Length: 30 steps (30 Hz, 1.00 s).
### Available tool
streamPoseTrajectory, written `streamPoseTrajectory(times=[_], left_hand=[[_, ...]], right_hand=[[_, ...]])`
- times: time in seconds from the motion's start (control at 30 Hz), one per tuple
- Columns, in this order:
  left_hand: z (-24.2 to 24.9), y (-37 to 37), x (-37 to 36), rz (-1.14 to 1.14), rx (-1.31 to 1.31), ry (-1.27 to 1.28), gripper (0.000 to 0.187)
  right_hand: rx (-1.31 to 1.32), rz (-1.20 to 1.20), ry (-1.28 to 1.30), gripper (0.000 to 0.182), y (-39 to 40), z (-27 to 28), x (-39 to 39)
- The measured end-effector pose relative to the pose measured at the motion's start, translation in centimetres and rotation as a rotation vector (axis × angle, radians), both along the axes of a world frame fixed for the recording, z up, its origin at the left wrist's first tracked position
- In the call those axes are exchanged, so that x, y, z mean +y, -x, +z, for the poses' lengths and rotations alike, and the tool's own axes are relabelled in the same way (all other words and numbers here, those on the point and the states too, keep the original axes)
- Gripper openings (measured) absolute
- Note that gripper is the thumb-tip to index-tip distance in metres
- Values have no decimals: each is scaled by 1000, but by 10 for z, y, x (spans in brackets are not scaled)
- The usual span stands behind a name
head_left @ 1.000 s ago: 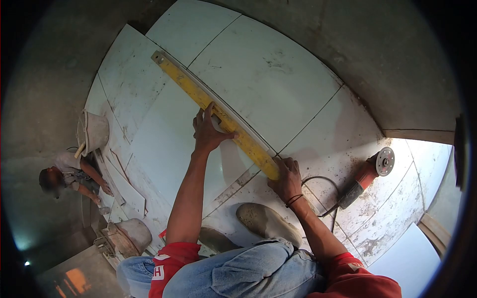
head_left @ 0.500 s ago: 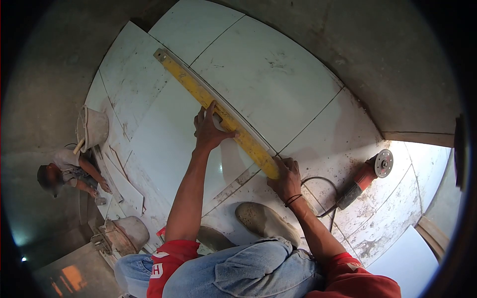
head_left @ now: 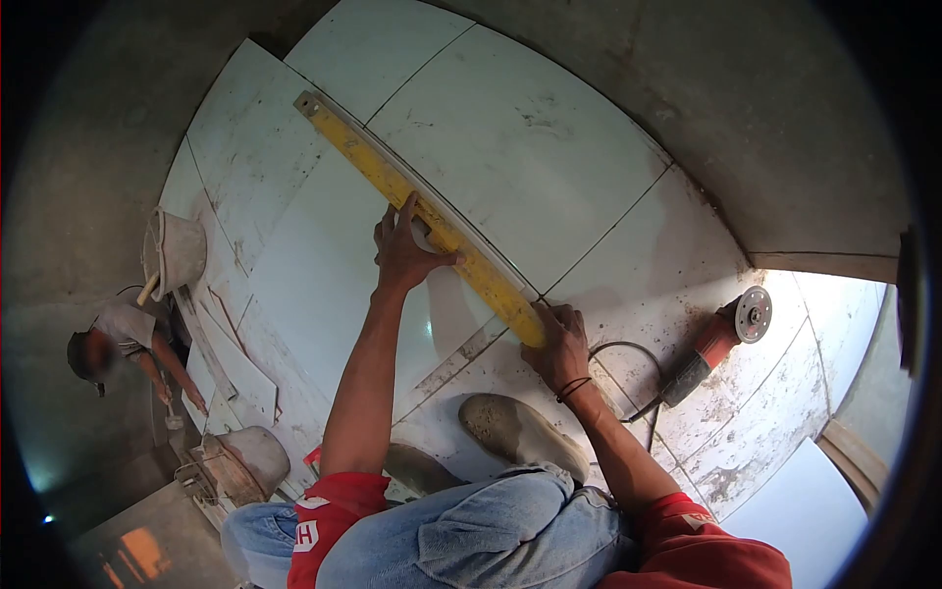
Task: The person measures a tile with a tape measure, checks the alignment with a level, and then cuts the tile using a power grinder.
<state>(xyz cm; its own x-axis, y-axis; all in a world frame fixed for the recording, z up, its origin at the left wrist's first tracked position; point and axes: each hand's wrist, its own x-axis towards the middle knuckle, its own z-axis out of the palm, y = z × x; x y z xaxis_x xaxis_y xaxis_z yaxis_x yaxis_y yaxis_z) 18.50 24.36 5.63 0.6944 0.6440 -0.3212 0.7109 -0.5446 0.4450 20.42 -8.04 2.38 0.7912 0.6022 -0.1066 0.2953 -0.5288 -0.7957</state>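
Note:
A long yellow level lies slantwise over the pale floor tiles, its worn upper end pointing to the back left. My left hand grips it around the middle, thumb on the near side and fingers spread over the edge. At its lower right end, my right hand is closed round the end of the level, a dark band on the wrist. A narrow pale strip runs along the far edge of the level. Dirt marks a joint between tiles just below the level.
An angle grinder with a cord lies at the right. Two buckets, one upper and one lower, stand at the left by cut tile pieces. Another person crouches there. A concrete wall borders the tiles.
The view has shifted slightly, so most things appear a little further left. Both my hands keep their places on the level. The other person's hands and tool have moved slightly.

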Motion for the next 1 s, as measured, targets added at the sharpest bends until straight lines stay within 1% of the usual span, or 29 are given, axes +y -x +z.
streamPoseTrajectory(times=[0.1,0.13,0.33,0.43,0.5,0.83,1.0], left_hand=[[5,-1,-3,-7,30,-30,146],[4,-2,-3,-7,29,-27,146],[5,-1,-3,-11,24,-31,147],[1,-1,-2,-5,46,-32,148],[0,0,0,6,6,12,151],[0,1,0,0,-15,15,149],[-2,1,0,-2,-26,12,149]], right_hand=[[-5,15,17,75,-1,1,-1],[-16,27,28,77,-1,0,-1],[-31,30,18,78,0,-3,-1],[-42,26,13,78,0,-5,-1],[-48,26,16,78,1,-5,-1],[-6,25,49,76,0,-2,-1],[-27,20,29,76,1,-4,-2]])
